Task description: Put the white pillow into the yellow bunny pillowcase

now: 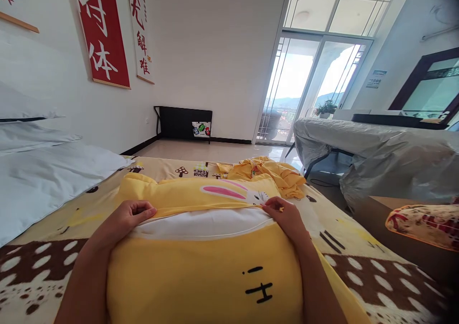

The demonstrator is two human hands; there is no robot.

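A yellow pillowcase [186, 271] with "Hi" in black and a rabbit print lies in front of me on the bed. Through the long gap of its opening shows the white pillow [204, 224] inside. At the left end of this gap, my left hand [131, 216] is closed, pinching the far edge of the opening between thumb and fingers. My right hand [283, 214] pinches the same edge at its right end, beside the rabbit's face. The edge runs nearly straight between both hands.
Crumpled yellow cloth [272, 171] lies beyond the pillow on the patterned blanket [46, 266]. White pillows [46, 176] are piled at the left. To the right stand a plastic-covered table [387, 147] and a cardboard box [380, 219] with folded patterned fabric [426, 223] on it.
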